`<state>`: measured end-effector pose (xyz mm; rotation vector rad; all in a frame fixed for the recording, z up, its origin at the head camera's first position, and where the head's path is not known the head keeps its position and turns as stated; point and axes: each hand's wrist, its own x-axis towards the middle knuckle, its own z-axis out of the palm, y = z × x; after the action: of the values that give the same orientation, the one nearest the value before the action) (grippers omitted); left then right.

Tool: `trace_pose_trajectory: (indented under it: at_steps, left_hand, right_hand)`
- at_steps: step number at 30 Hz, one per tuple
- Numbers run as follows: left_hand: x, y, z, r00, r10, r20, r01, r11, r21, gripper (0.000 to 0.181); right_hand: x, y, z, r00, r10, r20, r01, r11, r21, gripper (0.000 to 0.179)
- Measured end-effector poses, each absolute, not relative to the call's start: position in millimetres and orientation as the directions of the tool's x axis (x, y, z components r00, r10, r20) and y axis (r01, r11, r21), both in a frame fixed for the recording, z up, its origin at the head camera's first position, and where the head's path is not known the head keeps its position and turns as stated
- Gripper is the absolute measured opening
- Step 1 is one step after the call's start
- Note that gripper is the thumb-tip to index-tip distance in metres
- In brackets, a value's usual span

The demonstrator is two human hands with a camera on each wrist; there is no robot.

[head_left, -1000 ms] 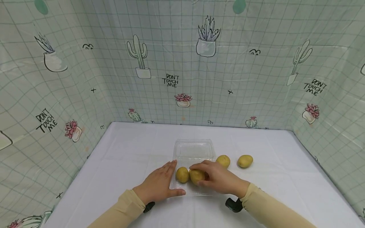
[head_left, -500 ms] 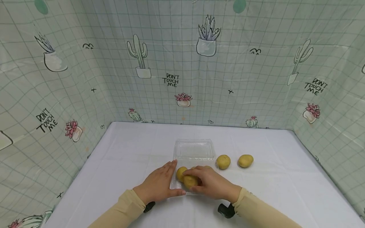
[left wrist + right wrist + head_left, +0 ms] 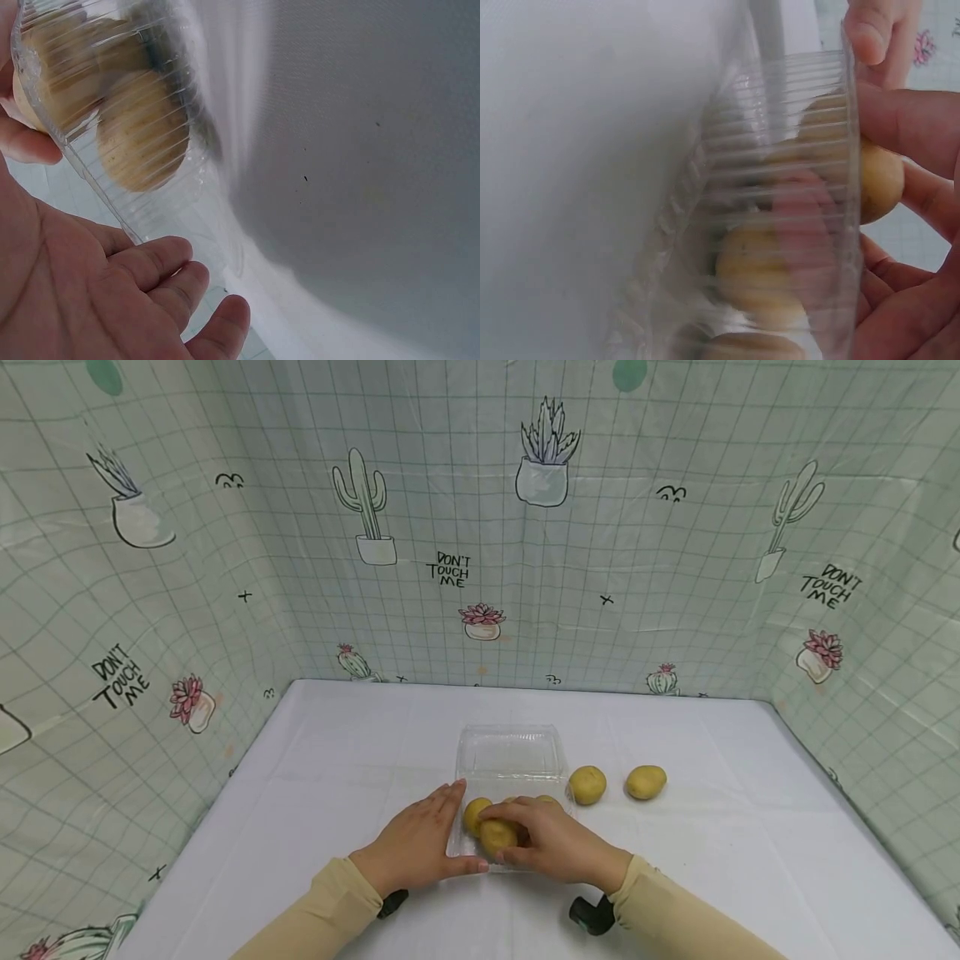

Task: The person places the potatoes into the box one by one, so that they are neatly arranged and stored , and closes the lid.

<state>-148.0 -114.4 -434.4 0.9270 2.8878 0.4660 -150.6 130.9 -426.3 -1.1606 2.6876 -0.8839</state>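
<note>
A clear plastic clamshell container lies with its lid laid back, potatoes in its near half. My right hand grips a potato between thumb and fingers at the near left of the base. Just behind it sits another potato, and the top of a further potato shows past the knuckles. Beside the container's left wall, my left hand has straight fingers, thumb along the near edge. Through the ribbed wall, the left wrist view shows a potato. In the right wrist view, the gripped potato rises above the rim.
Two loose potatoes lie right of the container: a rounder potato close by its edge and an oval potato farther off. A white cloth covers the table. Printed fabric walls stand behind and at both sides.
My right hand has moved left and nearer to me with the potato in its grip. Potato tops behind the hand now show. The left hand stays where it was.
</note>
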Motion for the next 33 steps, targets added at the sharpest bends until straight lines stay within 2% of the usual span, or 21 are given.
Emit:
trace_pose_trajectory:
  at_steps: [7, 20, 33]
  left_hand:
    - [-148, -115, -435, -0.814, 0.58, 0.031, 0.56, 0.769, 0.307, 0.111]
    - [-148, -115, -437, -0.812, 0.582, 0.048, 0.568, 0.768, 0.296, 0.111]
    - [-146, -114, -435, -0.805, 0.589, 0.066, 0.581, 0.762, 0.288, 0.11]
  right_hand:
    - [-149, 130, -425, -0.726, -0.68, 0.102, -0.62, 0.583, -0.525, 0.049]
    - [-146, 127, -421, -0.734, -0.679, 0.019, -0.537, 0.562, -0.629, 0.047]
    - [-149, 120, -425, -0.706, -0.708, 0.022, -0.551, 0.53, -0.644, 0.042]
